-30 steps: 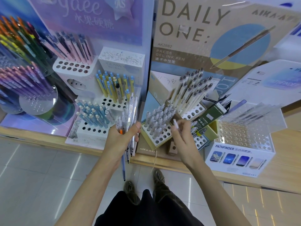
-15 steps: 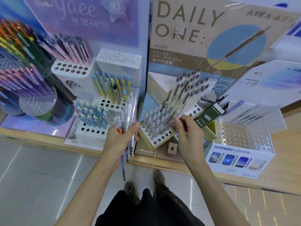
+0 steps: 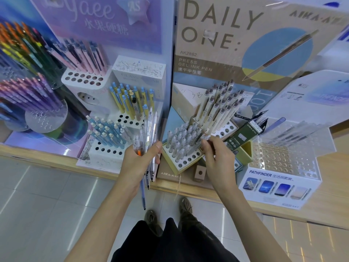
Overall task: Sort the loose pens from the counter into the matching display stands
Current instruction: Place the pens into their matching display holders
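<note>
Pens with clear plastic barrels (image 3: 148,137) are sitting bunched in the left hand (image 3: 137,164), whose fingers and thumb are wrapping round them, tips pointing toward six o'clock. At three o'clock of that bundle, the right hand (image 3: 217,159) is pinching one translucent grey pen (image 3: 204,138) above the cream perforated display stand (image 3: 171,167), among matching grey pens. A light wooden counter (image 3: 332,203) is carrying the stands, and a clear acrylic stand (image 3: 283,159) is sitting at three o'clock of the cream one.
</note>
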{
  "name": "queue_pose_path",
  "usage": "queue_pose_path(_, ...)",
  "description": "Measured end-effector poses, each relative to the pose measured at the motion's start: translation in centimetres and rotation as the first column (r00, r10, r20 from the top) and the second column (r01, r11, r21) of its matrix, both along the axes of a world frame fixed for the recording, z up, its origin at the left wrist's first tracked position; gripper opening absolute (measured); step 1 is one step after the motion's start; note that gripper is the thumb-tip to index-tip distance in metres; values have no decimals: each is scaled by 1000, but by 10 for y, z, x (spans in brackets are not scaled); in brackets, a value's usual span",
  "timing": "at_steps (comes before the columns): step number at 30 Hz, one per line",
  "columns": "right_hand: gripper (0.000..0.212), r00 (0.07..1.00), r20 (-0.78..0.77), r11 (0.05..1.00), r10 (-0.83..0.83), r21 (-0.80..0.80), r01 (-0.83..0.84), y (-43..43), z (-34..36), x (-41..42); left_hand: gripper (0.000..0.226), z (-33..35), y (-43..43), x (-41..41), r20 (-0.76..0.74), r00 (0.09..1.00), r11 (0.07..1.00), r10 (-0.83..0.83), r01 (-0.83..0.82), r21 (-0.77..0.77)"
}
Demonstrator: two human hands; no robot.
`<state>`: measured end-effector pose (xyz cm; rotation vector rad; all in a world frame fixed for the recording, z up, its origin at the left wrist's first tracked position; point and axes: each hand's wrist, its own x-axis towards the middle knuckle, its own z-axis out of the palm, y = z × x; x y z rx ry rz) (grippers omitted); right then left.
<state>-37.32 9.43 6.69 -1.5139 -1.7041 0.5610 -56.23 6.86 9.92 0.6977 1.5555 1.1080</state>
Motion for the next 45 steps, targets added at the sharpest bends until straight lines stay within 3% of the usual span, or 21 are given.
queue_pose_path(5, 16, 1000, 5, 1000, -1, -2, 1, 3, 3, -1, 13, -4, 1, 1, 4, 1000, 1000, 15, -15, 12)
queue_pose_path(13, 9, 992, 109, 998, 60, 4, -61, -2, 1, -3, 16, -7, 0, 1, 6, 1000, 999, 14, -14, 35)
queue_pose_path(17, 14, 971, 144, 975, 191, -139, -171, 0, -3, -7, 20, -8, 0, 1, 7, 1000, 1000, 2, -2, 26)
queue_pose_path(23, 22, 985, 98, 973, 140, -199, -118, 6, -4, -10, 23, -8, -2, 4, -5, 1000, 1000, -20, 20, 22)
queue_pose_path(28, 10, 988, 68, 948, 140, -296, -114, 7, -4, -9, 28, -6, -5, 8, 4, 998, 997, -66, 65, 48)
queue_pose_path(30, 22, 990, 76, 947, 119, -309, -90, 2, 0, -10, 26, -3, -5, 8, 59, 996, 996, -67, 63, 67)
queue_pose_path(32, 29, 999, 6, 974, 43, -224, -40, -6, 11, -13, 26, 1, -4, 7, 128, 989, 996, -69, 61, 68)
queue_pose_path(35, 17, 972, -233, 988, 26, -142, -61, -11, 35, -27, 40, 4, -3, 6, 173, 982, 997, -71, 65, 43)
queue_pose_path(37, 16, 935, -350, 962, 61, -228, -149, -4, 51, -38, 49, 5, -3, 5, 205, 977, 997, -66, 59, 39)
queue_pose_path(40, 6, 888, -449, 895, 97, -351, -275, 9, 68, -50, 44, 8, -3, 3, 271, 957, 994, -101, 83, 75)
queue_pose_path(45, 12, 770, -637, 828, -37, -452, -333, 20, 75, -50, 40, 14, 0, -3, 317, 931, 981, -182, 152, 118)
